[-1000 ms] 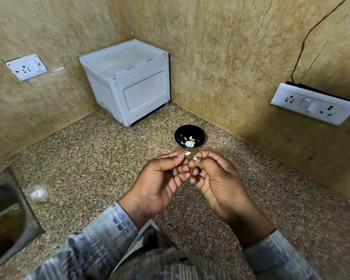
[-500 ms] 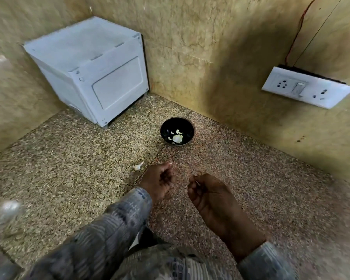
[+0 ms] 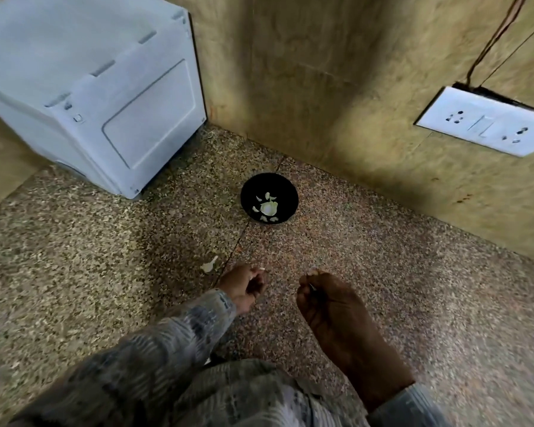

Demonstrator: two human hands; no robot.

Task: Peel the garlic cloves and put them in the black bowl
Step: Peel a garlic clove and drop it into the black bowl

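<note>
The black bowl (image 3: 287, 192) stands on the speckled counter near the wall corner, with several pale garlic pieces (image 3: 267, 207) inside. One loose garlic clove (image 3: 209, 265) lies on the counter, just left of my left hand (image 3: 242, 286). That hand hovers low with its fingers curled and a small white speck at the fingertips. My right hand (image 3: 324, 303) is a short gap to the right, back up and fingers curled under. The frame is blurred, so what either hand holds is hidden.
A white box-shaped appliance (image 3: 105, 87) fills the back left corner. A white socket plate (image 3: 484, 124) with a wire sits on the right wall. Tiled walls close in behind the bowl. My patterned sleeves and clothing cover the bottom of the view.
My hands were together, working a clove in front of the bowl; they have since parted and dropped toward the counter. The view has moved forward, and a loose clove now shows beside my left hand.
</note>
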